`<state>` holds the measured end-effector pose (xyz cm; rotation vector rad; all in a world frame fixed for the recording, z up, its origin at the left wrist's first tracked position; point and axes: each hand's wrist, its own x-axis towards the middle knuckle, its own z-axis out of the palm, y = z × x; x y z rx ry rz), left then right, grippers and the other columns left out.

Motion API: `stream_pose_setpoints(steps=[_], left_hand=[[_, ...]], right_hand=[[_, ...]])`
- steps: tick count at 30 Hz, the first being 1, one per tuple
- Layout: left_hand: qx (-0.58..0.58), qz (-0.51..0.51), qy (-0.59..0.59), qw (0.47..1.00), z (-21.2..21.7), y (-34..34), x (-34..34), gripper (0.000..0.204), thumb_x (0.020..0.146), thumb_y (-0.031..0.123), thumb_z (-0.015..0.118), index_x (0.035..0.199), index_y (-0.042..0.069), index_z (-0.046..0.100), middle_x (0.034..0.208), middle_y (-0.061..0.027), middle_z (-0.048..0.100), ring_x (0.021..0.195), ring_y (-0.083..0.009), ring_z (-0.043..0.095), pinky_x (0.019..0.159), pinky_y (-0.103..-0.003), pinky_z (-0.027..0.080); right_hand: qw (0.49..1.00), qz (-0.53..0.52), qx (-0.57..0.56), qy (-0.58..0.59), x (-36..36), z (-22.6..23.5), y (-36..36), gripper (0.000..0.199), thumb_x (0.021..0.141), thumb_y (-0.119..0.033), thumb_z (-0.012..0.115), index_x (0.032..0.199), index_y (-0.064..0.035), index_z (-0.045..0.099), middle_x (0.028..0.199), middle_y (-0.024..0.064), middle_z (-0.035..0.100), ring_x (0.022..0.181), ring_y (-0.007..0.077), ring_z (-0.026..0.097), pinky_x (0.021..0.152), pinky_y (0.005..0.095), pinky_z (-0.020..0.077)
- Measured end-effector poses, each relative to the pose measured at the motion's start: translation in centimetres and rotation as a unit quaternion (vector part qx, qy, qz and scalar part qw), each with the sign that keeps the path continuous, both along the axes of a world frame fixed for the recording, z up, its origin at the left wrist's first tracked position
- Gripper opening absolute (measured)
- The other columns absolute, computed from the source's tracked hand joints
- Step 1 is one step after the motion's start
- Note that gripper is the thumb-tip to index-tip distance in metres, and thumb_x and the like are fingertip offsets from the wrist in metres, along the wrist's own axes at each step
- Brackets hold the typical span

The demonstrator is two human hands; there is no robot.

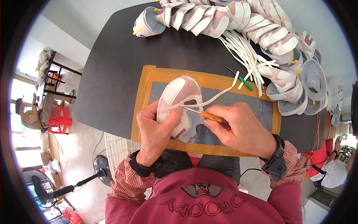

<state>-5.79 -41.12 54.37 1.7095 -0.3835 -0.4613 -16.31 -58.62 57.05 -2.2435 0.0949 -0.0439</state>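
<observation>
My left hand (154, 125) grips a pink and white shoe upper (172, 93) by its left side, thumb pressed on top. My right hand (240, 127) is closed around the wooden handle of an awl-like hook tool (211, 117). The tool's thin metal shaft points left and meets the upper beside its opening, near my left thumb; its very tip is hard to make out. From the upper a narrow white strip (220, 94) runs out and curves up to the right. Both hands are above a grey mat (238, 104) edged with brown tape.
Rows of similar shoe uppers (197, 18) curve along the table's (108, 74) far and right sides. A bundle of white strips (246, 52) and a green-handled tool (246, 84) lie beyond the mat. Left are a fan (41, 190), a red stool (59, 119) and a seated person (30, 115).
</observation>
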Motion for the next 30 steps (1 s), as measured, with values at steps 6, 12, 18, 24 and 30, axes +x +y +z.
stream_pose_setpoints(steps=[6,12,18,24,30], left_hand=[[0.010,-0.005,-0.008,1.000,0.1,-0.1,-0.1,0.024,0.083,0.012,0.067,0.102,-0.004,0.068,0.086,-0.0043,0.069,0.074,-0.0081,0.061,0.067,-0.024,0.050],[0.006,-0.013,-0.038,0.999,-0.1,-0.1,-0.3,0.024,0.084,0.011,0.067,0.104,-0.004,0.067,0.086,-0.0035,0.069,0.073,-0.0078,0.061,0.066,-0.024,0.050],[-0.013,-0.042,-0.005,0.999,0.2,0.5,0.2,0.030,0.091,0.021,0.057,0.105,-0.005,0.065,0.090,-0.0064,0.068,0.079,-0.0110,0.059,0.071,-0.027,0.049],[-0.081,0.025,0.164,0.983,-1.5,2.0,1.7,0.035,0.096,0.028,0.048,0.102,-0.003,0.063,0.107,-0.0089,0.062,0.098,-0.0180,0.056,0.081,-0.029,0.046],[-0.108,-0.071,0.113,0.985,-0.3,0.9,2.0,0.033,0.095,0.020,0.047,0.100,-0.006,0.067,0.088,-0.0065,0.067,0.079,-0.0112,0.059,0.073,-0.024,0.045]], right_hand=[[1.000,-0.001,0.011,0.001,0.2,-0.1,-0.1,0.016,0.084,-0.015,0.062,0.080,0.0000,0.060,0.062,0.0188,0.056,0.061,0.0400,0.056,0.055,0.0467,0.0412],[0.997,-0.018,0.049,0.053,0.5,0.3,0.0,0.017,0.084,-0.015,0.062,0.082,0.0026,0.061,0.065,0.0210,0.057,0.062,0.0408,0.056,0.055,0.0451,0.0411],[0.996,-0.036,0.065,0.055,0.5,-0.1,0.0,0.018,0.084,-0.015,0.063,0.083,0.0034,0.062,0.064,0.0222,0.056,0.061,0.0405,0.056,0.055,0.0437,0.0412],[0.993,-0.058,0.084,0.051,0.4,0.0,0.1,0.019,0.084,-0.014,0.063,0.080,0.0042,0.062,0.062,0.0221,0.055,0.055,0.0384,0.054,0.052,0.0417,0.0397],[0.995,-0.050,0.073,0.044,0.4,-0.2,-0.1,0.018,0.084,-0.014,0.063,0.080,0.0040,0.062,0.062,0.0220,0.054,0.054,0.0385,0.053,0.051,0.0412,0.0391]])
